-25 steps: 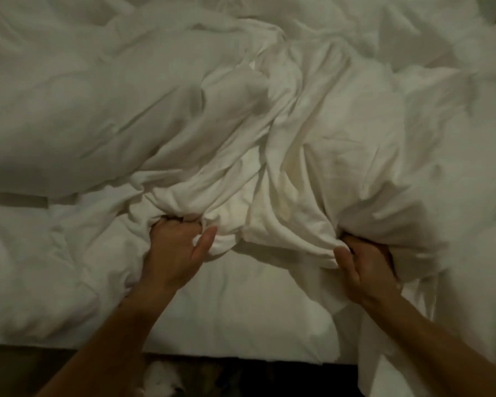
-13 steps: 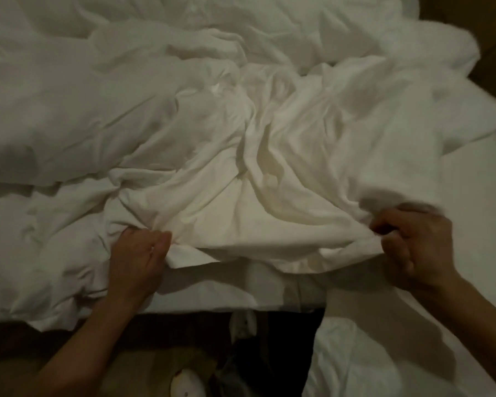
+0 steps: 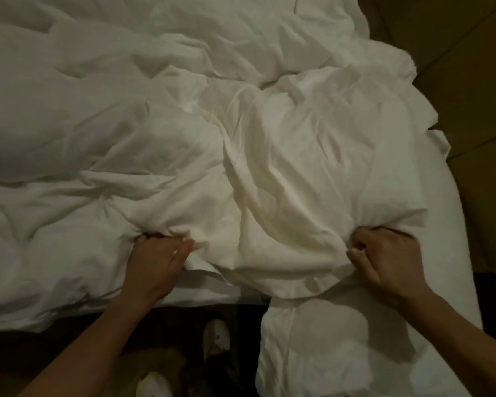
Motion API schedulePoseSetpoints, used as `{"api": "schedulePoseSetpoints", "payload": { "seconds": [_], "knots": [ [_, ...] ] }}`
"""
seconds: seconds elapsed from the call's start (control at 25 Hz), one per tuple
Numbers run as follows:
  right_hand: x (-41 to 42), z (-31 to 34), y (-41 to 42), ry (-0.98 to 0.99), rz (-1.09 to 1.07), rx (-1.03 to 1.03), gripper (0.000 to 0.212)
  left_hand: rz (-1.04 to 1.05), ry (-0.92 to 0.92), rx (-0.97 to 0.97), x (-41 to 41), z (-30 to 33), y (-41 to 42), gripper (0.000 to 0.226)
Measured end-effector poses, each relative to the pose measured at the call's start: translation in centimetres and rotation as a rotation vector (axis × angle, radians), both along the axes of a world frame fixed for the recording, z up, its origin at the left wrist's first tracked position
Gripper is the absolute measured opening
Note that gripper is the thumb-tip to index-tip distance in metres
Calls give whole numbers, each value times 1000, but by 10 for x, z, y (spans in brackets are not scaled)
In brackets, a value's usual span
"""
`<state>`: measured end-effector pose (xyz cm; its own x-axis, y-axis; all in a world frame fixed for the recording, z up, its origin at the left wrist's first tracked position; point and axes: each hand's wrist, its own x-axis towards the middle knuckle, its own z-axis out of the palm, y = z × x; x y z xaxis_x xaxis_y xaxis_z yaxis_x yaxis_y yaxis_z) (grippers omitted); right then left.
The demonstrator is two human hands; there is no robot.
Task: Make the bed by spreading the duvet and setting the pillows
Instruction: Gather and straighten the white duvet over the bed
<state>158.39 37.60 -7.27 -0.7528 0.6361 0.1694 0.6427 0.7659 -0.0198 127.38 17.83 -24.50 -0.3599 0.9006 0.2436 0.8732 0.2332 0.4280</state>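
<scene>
While bunched, duvet fills both hands' grip.

No legible text, label, brand, number or sign on any surface in view.

Both hands grab the white duvet. The left hand and the right hand bunch its near edge, with crumpled cloth between them.
</scene>
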Motion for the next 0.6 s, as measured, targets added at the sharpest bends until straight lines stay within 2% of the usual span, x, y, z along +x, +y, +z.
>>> {"api": "schedulePoseSetpoints", "payload": {
  "seconds": [0.12, 0.16, 0.28, 0.4, 0.52, 0.6],
  "knots": [
    [4, 1, -3, 137, -1, -83, 73, 85, -226, 61, 15, 27, 6, 42],
    [5, 4, -6, 177, 11, -101, 75, 69, -279, 90, 22, 39, 14, 37],
    [11, 16, -13, 251, -2, -137, 80, -29, -395, 111, 42, 77, 52, 43],
    [22, 25, -17, 380, -80, -82, 83, -130, -445, 109, 62, 114, 88, 52],
    [36, 22, -15, 521, -338, -37, 85, -313, -368, 194, 90, 150, 122, 63],
    [38, 17, -10, 595, -522, -183, 90, -408, -268, 261, 117, 171, 152, 65]
  ]
}}
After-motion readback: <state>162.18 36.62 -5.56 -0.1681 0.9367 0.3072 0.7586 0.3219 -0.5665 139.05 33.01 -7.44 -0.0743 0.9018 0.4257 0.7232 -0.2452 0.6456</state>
